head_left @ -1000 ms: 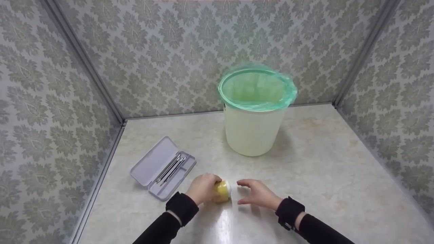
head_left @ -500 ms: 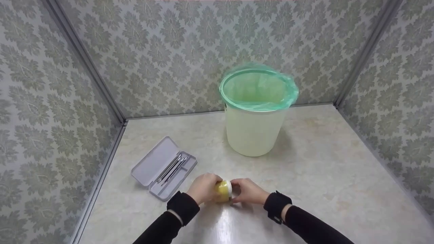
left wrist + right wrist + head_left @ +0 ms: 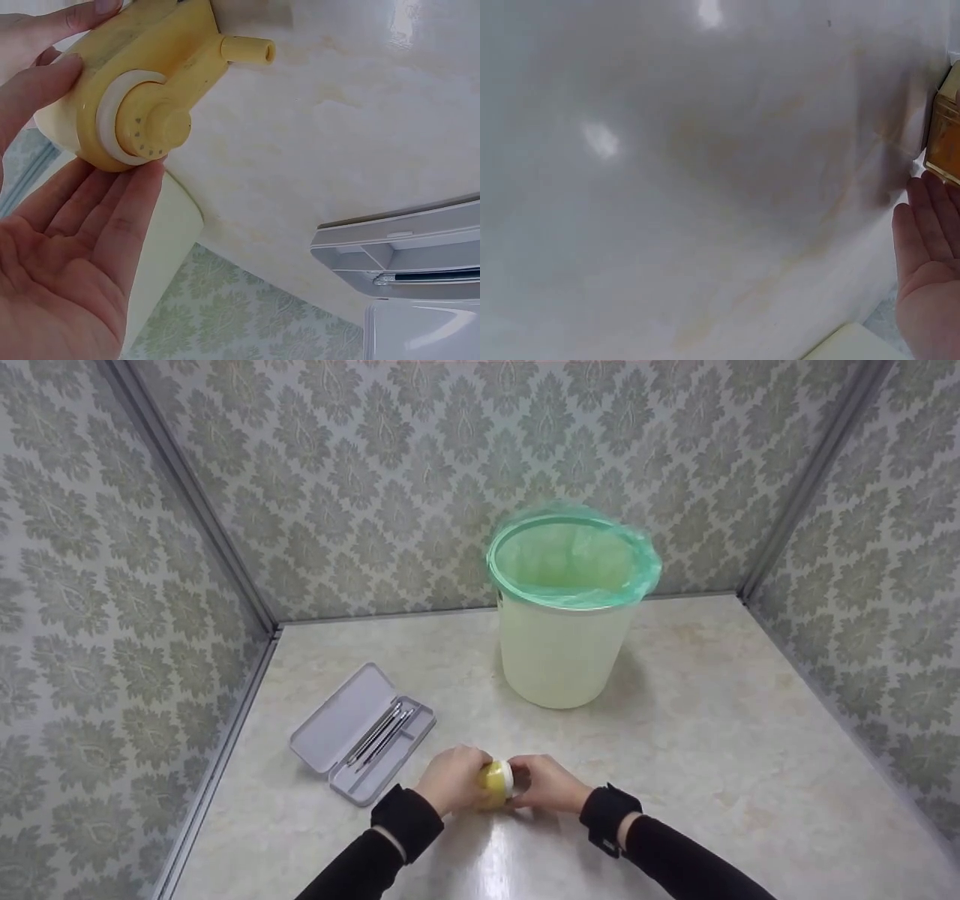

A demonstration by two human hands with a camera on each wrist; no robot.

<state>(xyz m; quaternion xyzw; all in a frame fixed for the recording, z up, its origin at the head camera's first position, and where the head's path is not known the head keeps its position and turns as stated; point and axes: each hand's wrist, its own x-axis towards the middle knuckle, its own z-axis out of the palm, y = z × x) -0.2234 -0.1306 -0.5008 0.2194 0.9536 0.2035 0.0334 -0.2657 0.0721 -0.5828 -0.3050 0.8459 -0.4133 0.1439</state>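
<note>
A small yellow hand-crank pencil sharpener (image 3: 161, 82) is held between both hands, low over the table or on it; the head view does not show which. In the left wrist view its round dial and crank handle (image 3: 247, 49) face the camera. My left hand (image 3: 454, 781) grips its left side, thumb on one side and fingers on the other. My right hand (image 3: 551, 785) pinches the white right end between thumb and fingers. At the right wrist view's edge, the clear shavings box (image 3: 945, 142) touches the fingertips. The hands hide much of the sharpener.
An open grey pencil case (image 3: 367, 787) with several pens or pencils (image 3: 380, 733) lies left of the hands. A pale waste bin (image 3: 562, 660) with a green liner (image 3: 574, 600) stands behind them. Patterned walls (image 3: 420, 472) enclose the table (image 3: 750, 750) at the back and sides.
My right hand has moved left from apart from the sharpener to its white end and taken hold there. My left hand keeps its grip almost in place.
</note>
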